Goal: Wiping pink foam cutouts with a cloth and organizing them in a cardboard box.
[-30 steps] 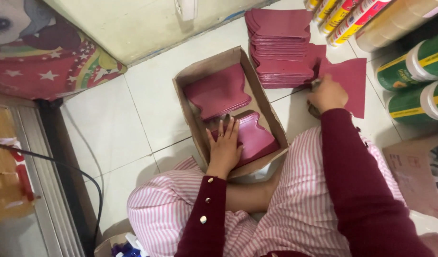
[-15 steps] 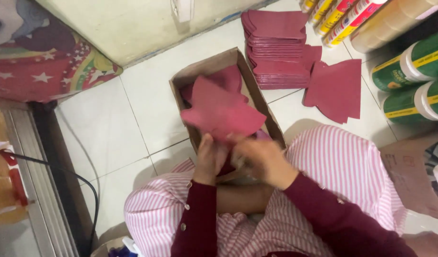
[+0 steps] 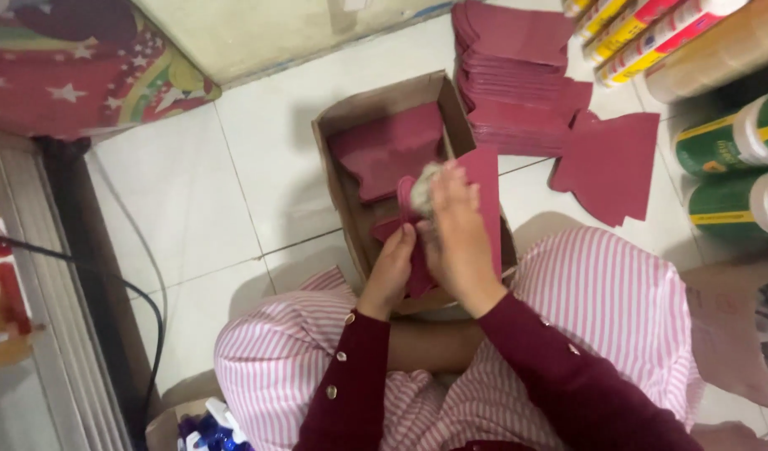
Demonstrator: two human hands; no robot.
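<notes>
I sit on a white tiled floor in pink striped trousers and dark red sleeves. Both hands hold one maroon die-cut paper piece [image 3: 487,194] upright over an open brown cardboard box [image 3: 337,134]. My left hand [image 3: 390,271] grips its lower edge. My right hand [image 3: 456,234] is wrapped over its middle, with a small pale wad [image 3: 423,187] at the fingertips. Inside the box lies a small pile of folded maroon pieces [image 3: 388,150].
A tall stack of flat maroon pieces [image 3: 509,75] stands beyond the box, with loose ones [image 3: 611,163] to its right. Green rolls [image 3: 735,134] and coloured tubes [image 3: 634,29] lie at the right. A patterned red cloth [image 3: 75,63] and a black cable [image 3: 154,317] are at the left.
A second ago my right hand was at the loose piece on the floor and my left in the box. Both hands have since brought one piece over the box and turned it upright.
</notes>
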